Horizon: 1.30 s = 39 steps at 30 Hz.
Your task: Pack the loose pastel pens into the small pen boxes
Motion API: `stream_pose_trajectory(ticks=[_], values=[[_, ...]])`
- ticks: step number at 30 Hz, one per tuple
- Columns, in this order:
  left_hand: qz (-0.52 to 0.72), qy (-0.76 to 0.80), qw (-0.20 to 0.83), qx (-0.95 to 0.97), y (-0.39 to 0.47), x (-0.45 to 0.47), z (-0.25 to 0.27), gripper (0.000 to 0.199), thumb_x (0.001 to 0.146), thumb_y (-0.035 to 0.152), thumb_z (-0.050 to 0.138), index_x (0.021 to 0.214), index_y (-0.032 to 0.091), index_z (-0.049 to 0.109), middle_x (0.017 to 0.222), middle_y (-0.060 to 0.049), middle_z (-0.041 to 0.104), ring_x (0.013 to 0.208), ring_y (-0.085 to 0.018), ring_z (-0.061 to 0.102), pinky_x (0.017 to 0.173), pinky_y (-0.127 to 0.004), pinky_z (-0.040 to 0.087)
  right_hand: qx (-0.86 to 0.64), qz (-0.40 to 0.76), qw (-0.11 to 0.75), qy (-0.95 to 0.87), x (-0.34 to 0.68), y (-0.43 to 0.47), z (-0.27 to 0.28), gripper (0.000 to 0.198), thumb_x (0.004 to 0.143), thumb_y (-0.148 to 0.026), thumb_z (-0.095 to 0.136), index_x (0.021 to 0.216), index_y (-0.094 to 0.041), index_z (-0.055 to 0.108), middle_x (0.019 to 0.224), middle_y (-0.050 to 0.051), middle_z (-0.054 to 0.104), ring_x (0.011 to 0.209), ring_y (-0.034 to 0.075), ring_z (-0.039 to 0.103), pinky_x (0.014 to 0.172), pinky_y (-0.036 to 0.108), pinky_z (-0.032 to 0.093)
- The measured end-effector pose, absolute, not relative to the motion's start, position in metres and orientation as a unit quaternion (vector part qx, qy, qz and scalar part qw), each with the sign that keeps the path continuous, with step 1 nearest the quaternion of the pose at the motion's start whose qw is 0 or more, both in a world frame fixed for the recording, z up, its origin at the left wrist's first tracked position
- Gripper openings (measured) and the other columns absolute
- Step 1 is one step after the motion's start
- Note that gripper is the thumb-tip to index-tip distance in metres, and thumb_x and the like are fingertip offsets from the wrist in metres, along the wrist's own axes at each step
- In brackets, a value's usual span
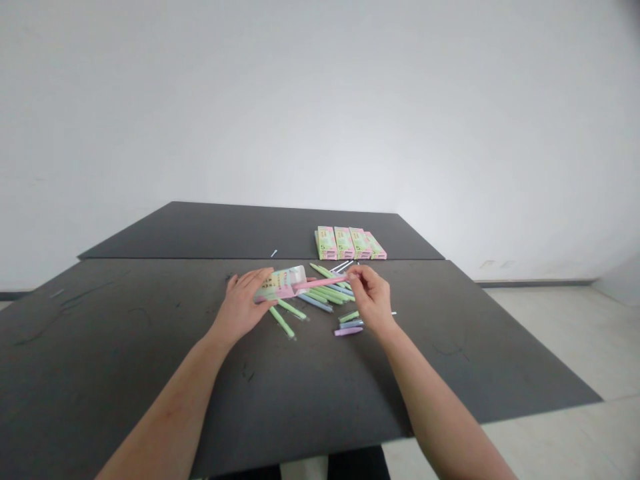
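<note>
My left hand [246, 303] is closed around a small printed carton [281, 283] in pink and pale green, its open end facing right. Between the fingertips of my right hand [371, 293] is one end of a pink pen [327, 282]; the other end reaches the carton's mouth. Behind and below it lie several green pens [330, 293] and a few blue ones [316, 303]. Two green pens [283, 323] in clear sleeves rest under the left hand. Beside my right wrist, a lilac pen [349, 331] lies with a green and a blue one.
Several closed cartons [345, 243] of the same print stand grouped at the back right of the dark table [150, 360]. A small pale stick [274, 253] lies near the seam between the table's two parts. A white wall rises behind.
</note>
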<state>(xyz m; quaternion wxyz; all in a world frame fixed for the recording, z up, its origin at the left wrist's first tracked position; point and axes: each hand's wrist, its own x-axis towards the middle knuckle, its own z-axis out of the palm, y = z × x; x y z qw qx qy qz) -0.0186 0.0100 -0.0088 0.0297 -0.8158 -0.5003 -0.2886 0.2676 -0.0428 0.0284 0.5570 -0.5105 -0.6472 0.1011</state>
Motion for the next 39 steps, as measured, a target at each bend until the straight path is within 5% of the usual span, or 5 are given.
stream_pose_trajectory(ticks=[24,39], values=[[-0.273,-0.498,0.025,-0.823,0.008,-0.018,-0.005,0.054,0.081,0.034,0.059,0.133,0.026,0.047,0.135,-0.012,0.057,0.125,-0.03,0.05,0.11,-0.055,0.026,-0.523,0.177,0.553,-0.624,0.261,-0.041,0.027,0.02,0.091,-0.033,0.049,0.083,-0.018,0.06,0.062,-0.003,0.05,0.055,0.011,0.042,0.053,0.023,0.031],[-0.304,-0.489,0.009,-0.817,0.01,-0.017,-0.005,0.054,0.08,0.036,0.06,0.131,0.021,0.049,0.131,-0.012,0.059,0.123,-0.029,0.052,0.106,-0.046,0.036,-0.526,0.143,0.579,-0.606,0.253,-0.046,0.026,0.021,0.092,-0.034,0.047,0.089,-0.018,0.061,0.069,0.0,0.054,0.059,0.013,0.046,0.053,0.023,0.033]])
